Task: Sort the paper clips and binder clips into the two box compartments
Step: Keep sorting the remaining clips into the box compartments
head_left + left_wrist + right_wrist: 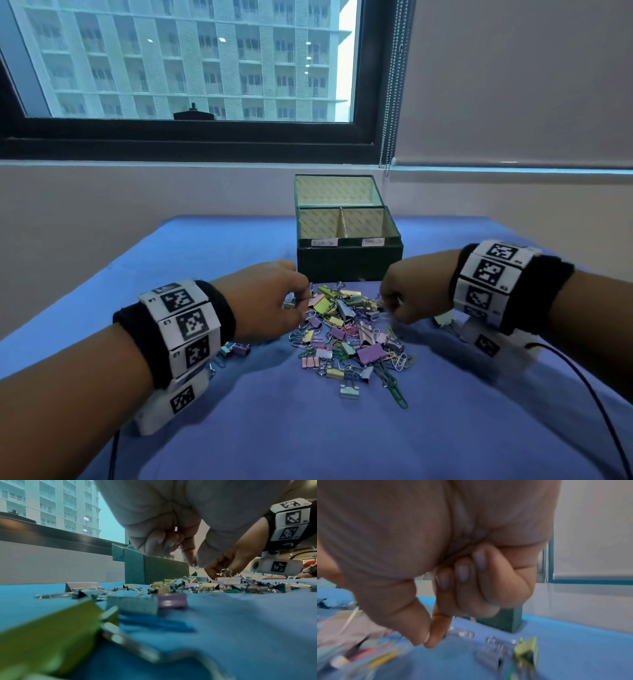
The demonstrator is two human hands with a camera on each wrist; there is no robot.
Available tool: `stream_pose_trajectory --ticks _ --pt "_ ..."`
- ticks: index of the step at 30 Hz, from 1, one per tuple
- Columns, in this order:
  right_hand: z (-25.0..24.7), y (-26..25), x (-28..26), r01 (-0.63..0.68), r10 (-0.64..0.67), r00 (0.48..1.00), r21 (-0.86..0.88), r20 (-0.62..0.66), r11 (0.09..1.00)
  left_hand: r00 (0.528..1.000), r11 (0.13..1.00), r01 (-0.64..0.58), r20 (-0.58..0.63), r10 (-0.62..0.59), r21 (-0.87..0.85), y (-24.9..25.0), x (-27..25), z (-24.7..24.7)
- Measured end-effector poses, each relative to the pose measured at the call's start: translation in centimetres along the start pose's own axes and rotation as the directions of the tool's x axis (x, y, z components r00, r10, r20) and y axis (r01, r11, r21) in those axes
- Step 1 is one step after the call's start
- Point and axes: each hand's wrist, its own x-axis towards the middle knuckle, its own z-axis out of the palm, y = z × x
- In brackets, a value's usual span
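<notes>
A heap of pastel binder clips and wire paper clips [346,335] lies on the blue cloth in front of a dark green box [347,263]. A divider splits the box into two compartments, each with a small label on the front rim. My left hand [303,305] is at the heap's left edge. In the left wrist view its thumb and forefinger [194,563] pinch a small silver paper clip [196,567]. My right hand [388,308] is at the heap's right edge with thumb and forefinger pinched together [426,641]. A thin pale wire clip shows blurred at its fingertips.
The box lid [337,190] stands open against the wall under the window. Stray binder clips lie by my left wrist [236,349] and right wrist [445,322]. Large green paper clips [394,387] trail towards me. A dark cable [589,383] runs over the cloth at the right.
</notes>
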Motion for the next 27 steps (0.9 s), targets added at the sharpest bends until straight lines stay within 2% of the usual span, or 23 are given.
stream_pose_trajectory --ticks 3,6,10,13,17,23,24,25,27 --pt "-2.6 1.4 0.5 -0.091 0.097 0.985 0.052 -0.144 0.995 1.0 1.0 0.003 0.004 -0.003 0.008 -0.1 0.0 0.1" --pt "-5.4 3.2 2.8 -0.157 0.186 0.924 0.11 -0.335 0.981 1.0 1.0 0.014 0.013 -0.014 0.007 -0.2 0.0 0.1" --pt "-6.0 4.2 6.4 -0.209 0.243 0.896 0.13 -0.373 0.969 1.0 1.0 0.026 0.016 -0.026 0.01 -0.1 0.0 -0.1" --pt "-5.8 4.2 7.1 -0.134 0.225 0.894 0.249 -0.387 0.959 0.999 0.999 0.041 0.012 -0.041 -0.011 0.0 -0.1 -0.2" --pt "-5.5 4.7 5.2 -0.034 0.212 0.879 0.387 -0.427 0.921 0.999 0.999 0.051 0.01 -0.051 0.0 -0.1 0.0 -0.3" --pt "-2.6 5.3 1.0 0.096 0.254 0.787 0.52 -0.562 0.849 0.989 0.989 0.122 0.07 -0.128 0.081 0.5 1.4 -1.9" --pt "-1.8 5.1 0.1 0.1 0.241 0.81 0.53 -0.535 0.842 0.988 0.986 0.135 0.064 -0.142 0.097 0.9 2.1 -2.3" --pt "-1.0 4.6 -0.8 0.082 0.203 0.856 0.513 -0.476 0.855 0.986 0.981 0.151 0.052 -0.158 0.119 1.4 3.1 -2.7" --pt "0.6 3.3 -2.3 0.027 0.088 0.957 0.384 -0.278 0.923 0.982 0.967 0.181 0.027 -0.189 0.179 2.6 5.6 -3.2"
